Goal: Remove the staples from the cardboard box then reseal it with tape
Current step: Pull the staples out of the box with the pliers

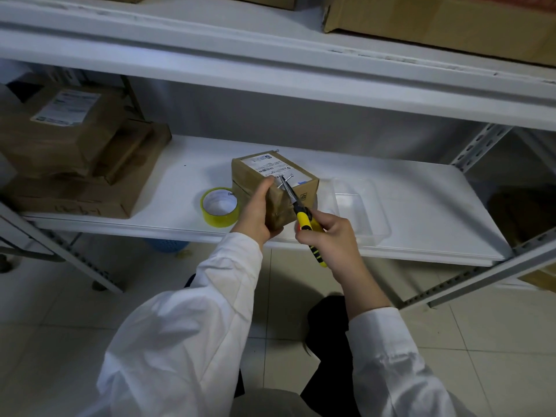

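A small cardboard box [304, 188] with a white label stands on the white shelf [421, 212]. My left hand [258, 215] grips its near left side, thumb up near the top edge. My right hand [328, 239] holds yellow-handled pliers [301, 212]. The plier jaws touch a metal nail-like staple [285, 179] sticking out at the box's top edge. A roll of yellow tape [219, 207] lies flat on the shelf just left of the box.
A clear plastic tray [361, 209] sits right of the box. Stacked cardboard boxes [78, 152] fill the shelf's left end. More boxes rest on the upper shelf [436, 22]. Slotted metal posts [478, 149] frame the right side. Tiled floor lies below.
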Tool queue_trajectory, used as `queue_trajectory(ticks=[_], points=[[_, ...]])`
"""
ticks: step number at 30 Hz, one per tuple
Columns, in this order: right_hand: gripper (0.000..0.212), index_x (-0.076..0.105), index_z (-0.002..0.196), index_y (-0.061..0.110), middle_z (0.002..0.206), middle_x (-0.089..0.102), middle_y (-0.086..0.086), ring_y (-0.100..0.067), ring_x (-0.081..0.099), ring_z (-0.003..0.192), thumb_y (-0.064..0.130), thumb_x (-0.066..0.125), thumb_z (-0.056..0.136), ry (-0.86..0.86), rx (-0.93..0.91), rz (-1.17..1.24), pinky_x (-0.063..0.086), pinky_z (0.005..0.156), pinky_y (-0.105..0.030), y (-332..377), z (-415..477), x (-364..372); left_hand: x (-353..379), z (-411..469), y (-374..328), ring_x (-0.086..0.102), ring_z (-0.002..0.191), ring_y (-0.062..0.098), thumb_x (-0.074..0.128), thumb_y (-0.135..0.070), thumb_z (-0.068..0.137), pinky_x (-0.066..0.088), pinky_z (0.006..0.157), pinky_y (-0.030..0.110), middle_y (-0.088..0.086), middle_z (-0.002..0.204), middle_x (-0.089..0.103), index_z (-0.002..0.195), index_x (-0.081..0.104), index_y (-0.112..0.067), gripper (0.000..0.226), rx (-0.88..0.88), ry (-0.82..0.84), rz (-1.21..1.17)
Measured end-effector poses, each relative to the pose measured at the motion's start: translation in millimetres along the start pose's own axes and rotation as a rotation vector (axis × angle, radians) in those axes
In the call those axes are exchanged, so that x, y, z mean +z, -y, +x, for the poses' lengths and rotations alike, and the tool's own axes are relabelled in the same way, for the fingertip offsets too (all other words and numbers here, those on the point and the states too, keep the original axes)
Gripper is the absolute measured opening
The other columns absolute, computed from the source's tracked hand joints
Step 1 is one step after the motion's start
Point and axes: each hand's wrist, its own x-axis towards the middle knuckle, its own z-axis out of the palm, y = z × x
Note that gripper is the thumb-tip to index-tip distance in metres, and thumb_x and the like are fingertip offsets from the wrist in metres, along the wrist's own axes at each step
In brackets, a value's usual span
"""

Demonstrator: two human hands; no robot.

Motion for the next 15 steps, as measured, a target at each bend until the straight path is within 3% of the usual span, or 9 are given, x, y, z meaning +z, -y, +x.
queue_trajectory(ticks=[3,7,10,13,15], points=[[0.02,0.071,0.085,0.014,0.077,0.051,-0.012,-0.018,0.049,0.067,0.012,0.07,0.065,-0.028,0.016,0.063,0.04,0.062,-0.029,-2,-2,4,1,-1,-2,0.064,0.098,0.022,0.065,-0.052,0.077,0.051,0.071,0.03,0.005,0.107,0.069,0.117,0.058,-0.021,0.051,-0.001,0.005,0.01],[0.026,0.072,0.082,0.012,0.068,0.047,-0.007,-0.015,0.043,0.059,0.009,0.064,0.057,-0.094,0.02,0.263,0.035,0.052,-0.021,8,-3,-6,-2,-4,1,0.064,0.078,0.012,0.062,-0.043,0.083,0.051,0.05,0.019,-0.002,0.091,0.068,0.122,0.057,-0.021,0.045,0.016,0.022,0.003],[0.021,0.072,0.079,0.015,0.055,0.049,0.004,-0.004,0.043,0.047,0.003,0.064,0.063,-0.071,-0.002,0.25,0.036,0.044,-0.011,17,0,-19,-4,-3,7,0.064,0.081,0.011,0.061,-0.045,0.084,0.048,0.057,0.024,-0.002,0.094,0.068,0.125,0.055,-0.022,0.047,0.014,0.044,0.002],[0.025,0.071,0.08,0.014,0.051,0.05,0.007,-0.003,0.044,0.045,-0.008,0.06,0.074,-0.082,0.02,0.219,0.037,0.043,-0.011,15,2,-22,-1,-1,10,0.064,0.084,0.009,0.062,-0.045,0.083,0.049,0.061,0.024,-0.003,0.102,0.068,0.123,0.056,-0.022,0.047,0.047,0.052,0.032],[0.023,0.072,0.076,0.016,0.056,0.052,0.002,-0.008,0.045,0.05,-0.005,0.062,0.073,-0.105,0.05,0.234,0.038,0.049,-0.015,12,3,-25,2,1,13,0.066,0.088,0.01,0.065,-0.045,0.081,0.052,0.068,0.024,-0.002,0.103,0.07,0.119,0.059,-0.021,0.046,0.085,0.051,0.049]])
